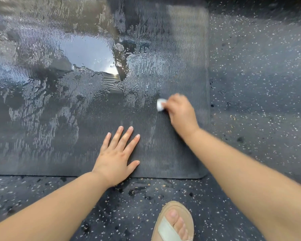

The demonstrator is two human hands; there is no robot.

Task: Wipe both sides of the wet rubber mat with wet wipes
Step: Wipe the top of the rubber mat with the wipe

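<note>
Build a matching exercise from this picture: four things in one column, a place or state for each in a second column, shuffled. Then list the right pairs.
Column one:
1. left hand
2. right hand
3. wet wipe
4. sandal

Column two:
A. on the speckled floor, near side of the rubber mat
B. flat on the rubber mat, fingers spread
C. white, bunched, against the rubber mat
D. curled round the wet wipe

Pairs: 1-B, 2-D, 3-C, 4-A
</note>
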